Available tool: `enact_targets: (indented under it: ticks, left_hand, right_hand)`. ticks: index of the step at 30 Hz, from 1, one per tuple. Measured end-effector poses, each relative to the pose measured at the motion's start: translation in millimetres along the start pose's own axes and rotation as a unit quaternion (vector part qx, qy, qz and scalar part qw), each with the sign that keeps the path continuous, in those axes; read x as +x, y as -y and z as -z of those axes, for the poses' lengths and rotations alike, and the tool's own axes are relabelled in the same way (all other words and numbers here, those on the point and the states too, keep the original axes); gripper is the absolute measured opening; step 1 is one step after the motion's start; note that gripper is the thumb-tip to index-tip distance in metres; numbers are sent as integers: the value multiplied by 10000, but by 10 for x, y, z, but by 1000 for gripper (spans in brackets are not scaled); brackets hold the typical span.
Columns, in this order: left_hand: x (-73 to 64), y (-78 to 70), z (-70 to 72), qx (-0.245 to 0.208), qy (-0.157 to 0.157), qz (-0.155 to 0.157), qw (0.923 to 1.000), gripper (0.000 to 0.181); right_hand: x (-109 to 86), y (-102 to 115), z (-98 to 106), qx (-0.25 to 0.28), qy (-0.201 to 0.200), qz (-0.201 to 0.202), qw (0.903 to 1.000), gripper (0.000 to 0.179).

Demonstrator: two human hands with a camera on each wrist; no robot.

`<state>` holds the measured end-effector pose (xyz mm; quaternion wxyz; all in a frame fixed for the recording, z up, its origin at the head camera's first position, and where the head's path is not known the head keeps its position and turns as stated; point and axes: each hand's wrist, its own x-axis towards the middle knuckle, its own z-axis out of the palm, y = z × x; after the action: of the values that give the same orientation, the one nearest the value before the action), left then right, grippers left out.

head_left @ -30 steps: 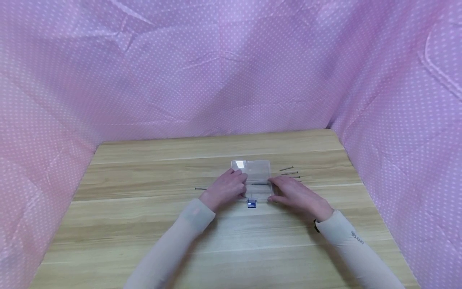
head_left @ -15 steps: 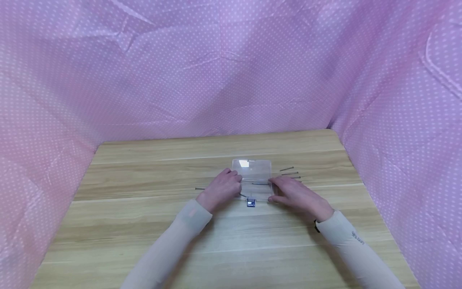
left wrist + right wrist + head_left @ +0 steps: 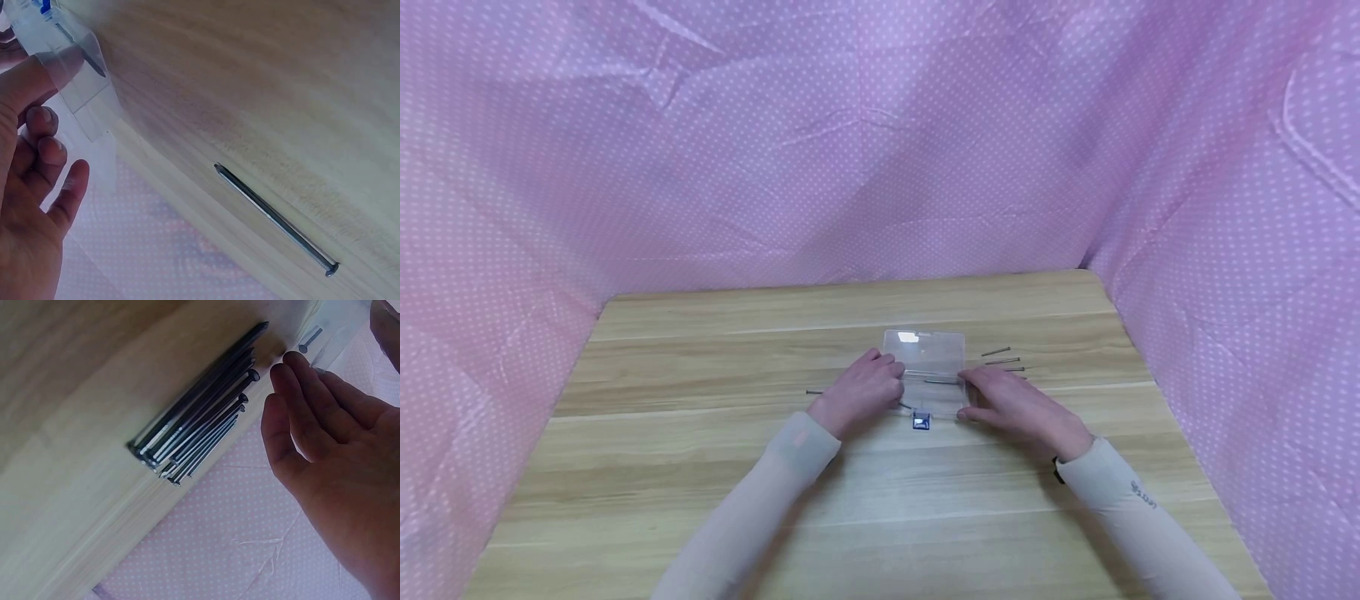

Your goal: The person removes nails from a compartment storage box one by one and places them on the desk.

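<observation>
A clear plastic box (image 3: 947, 400) lies on the table with its lid (image 3: 936, 350) open at the back. One nail (image 3: 942, 382) rests inside it. Another nail (image 3: 94, 62) shows through the clear wall, right beside my left thumb (image 3: 31, 78). My left hand (image 3: 861, 387) is at the box's left side, its other fingers loosely curled around nothing. On the right, my right hand (image 3: 1018, 404) has its fingertips at the box's right edge, fingers nearly straight. A single nail (image 3: 275, 219) lies on the table left of the left hand.
Several nails (image 3: 194, 419) lie side by side on the table right of the box, partly behind the right hand in the head view. A small blue tag (image 3: 921, 422) is at the box's front edge. Pink dotted cloth (image 3: 865, 167) surrounds the wooden table (image 3: 737, 350).
My left hand has drawn back a little to the left from over the box, uncovering more of it. The box and lid have shifted slightly. My right hand has stayed in place.
</observation>
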<state>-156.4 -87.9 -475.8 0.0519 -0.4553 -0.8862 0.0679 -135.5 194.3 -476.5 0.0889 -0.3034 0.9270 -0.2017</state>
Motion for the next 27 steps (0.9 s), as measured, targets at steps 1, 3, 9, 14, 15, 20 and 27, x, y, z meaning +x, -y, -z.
enact_targets:
  ticks: [1, 3, 9, 14, 15, 20, 27]
  left_hand:
    - [-1, 4, -4, -35, -18, -17, 10000, 12]
    - [-2, 13, -14, -148, -21, -39, 9999, 12]
    - [3, 23, -59, -641, -45, -80, 9979, 7]
    - [29, 11, -71, -744, -113, -166, 9970, 9]
    - [38, 8, -72, -761, -107, -180, 9969, 8]
    - [88, -11, -63, -808, -92, -269, 9963, 12]
    - [137, -38, -41, -792, -12, -263, 9965, 15]
  right_hand:
    - [-2, 0, 1, -8, -5, 0, 10000, 53]
    - [-4, -3, 4, -18, -7, 4, 10000, 54]
    - [-2, -2, 7, -4, -12, 51, 10000, 51]
    - [-2, -11, 3, -31, -14, 55, 10000, 56]
    - [-2, -14, 1, -39, -17, 54, 10000, 56]
    - [-1, -21, 5, 1, -50, 127, 9999, 53]
    - [1, -36, -5, -4, -98, 184, 9998, 52]
